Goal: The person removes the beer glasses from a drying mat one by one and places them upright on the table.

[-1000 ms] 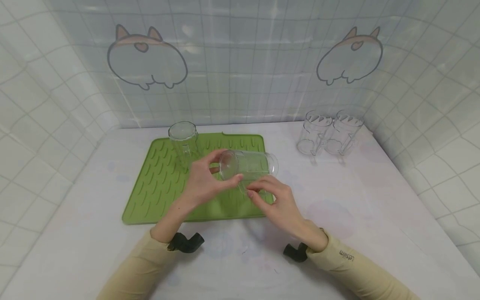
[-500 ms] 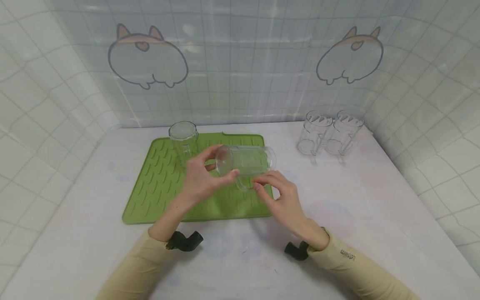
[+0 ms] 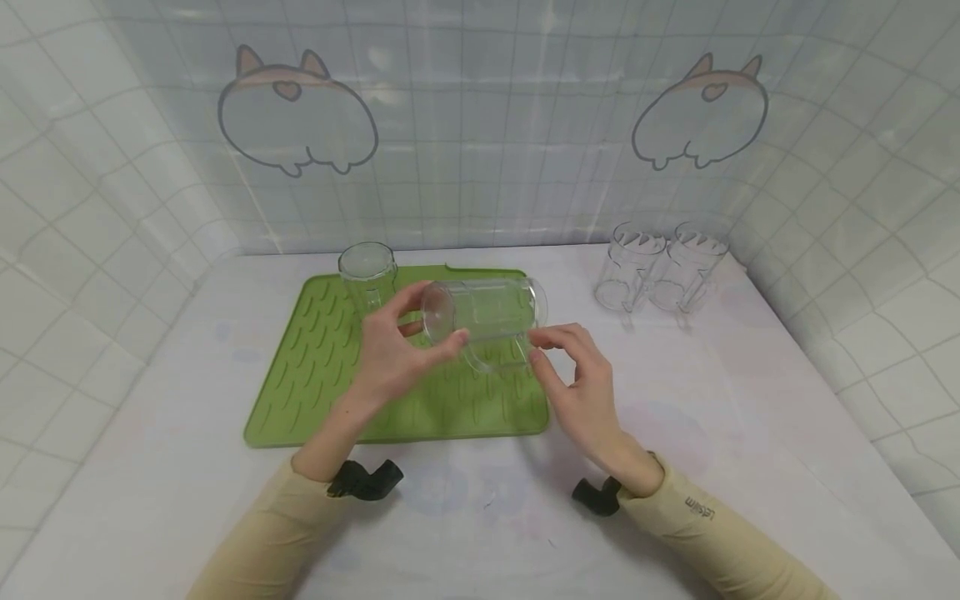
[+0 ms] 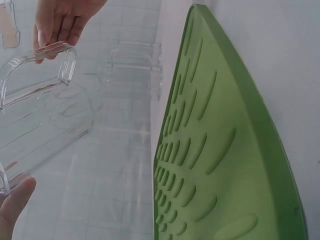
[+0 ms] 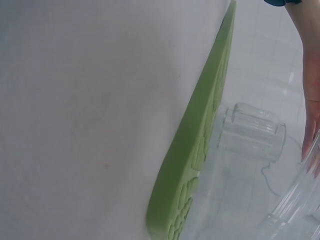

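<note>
A clear glass mug (image 3: 495, 310) lies sideways in the air over the green mat (image 3: 300, 400), its handle on the side towards me. My left hand (image 3: 388, 348) grips it round the left end, thumb in front. My right hand (image 3: 588, 387) is at the handle's right end, thumb and index finger slightly apart. In the left wrist view, the right hand's fingers (image 4: 62, 25) overlap the edge of the mug's handle (image 4: 37, 55). The right wrist view catches only part of the held mug (image 5: 300, 195) beside the left hand (image 5: 312, 110).
Another glass mug (image 3: 366, 271) stands on the mat's back left part, partly behind my left hand. Two more glass mugs, a left one (image 3: 628, 271) and a right one (image 3: 686, 271), stand side by side at the back right of the white table (image 3: 480, 517). A tiled-pattern wall backdrop (image 3: 495, 150) rises behind.
The held mug has moved slightly up and left with my left hand. My right hand's fingers have shifted from the middle of the handle to its right end, and thumb and index finger have parted.
</note>
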A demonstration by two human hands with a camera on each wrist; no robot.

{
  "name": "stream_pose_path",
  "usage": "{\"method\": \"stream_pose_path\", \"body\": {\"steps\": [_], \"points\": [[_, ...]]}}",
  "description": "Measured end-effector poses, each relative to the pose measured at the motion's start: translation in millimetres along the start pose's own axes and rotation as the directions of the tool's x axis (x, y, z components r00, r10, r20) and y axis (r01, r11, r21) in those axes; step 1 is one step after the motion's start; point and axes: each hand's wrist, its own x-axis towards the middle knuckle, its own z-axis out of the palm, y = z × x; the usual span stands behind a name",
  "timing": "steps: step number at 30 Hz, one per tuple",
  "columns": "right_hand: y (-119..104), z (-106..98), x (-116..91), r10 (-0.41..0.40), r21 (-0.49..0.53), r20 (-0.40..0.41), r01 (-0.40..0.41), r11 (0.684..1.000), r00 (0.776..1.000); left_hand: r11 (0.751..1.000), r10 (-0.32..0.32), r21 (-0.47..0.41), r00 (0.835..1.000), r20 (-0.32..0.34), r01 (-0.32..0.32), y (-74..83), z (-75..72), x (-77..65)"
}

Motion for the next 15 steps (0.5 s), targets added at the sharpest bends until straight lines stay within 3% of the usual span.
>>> {"method": "stream_pose_path", "body": {"steps": [5,15], "points": [[1.4,-1.8,1.4,0.046,-0.041,0.011,-0.045,0.998,0.999,1.000,0.005,-0.018,1.000,-0.031,-0.005,-0.3,-1.4,0.7],[4.0,0.1,1.6,0.161,-0.014,0.061,-0.161,0.987,0.985,0.998,0.057,0.012,0.995,-0.081,-0.056,-1.7,-5.1,1.1]]}}
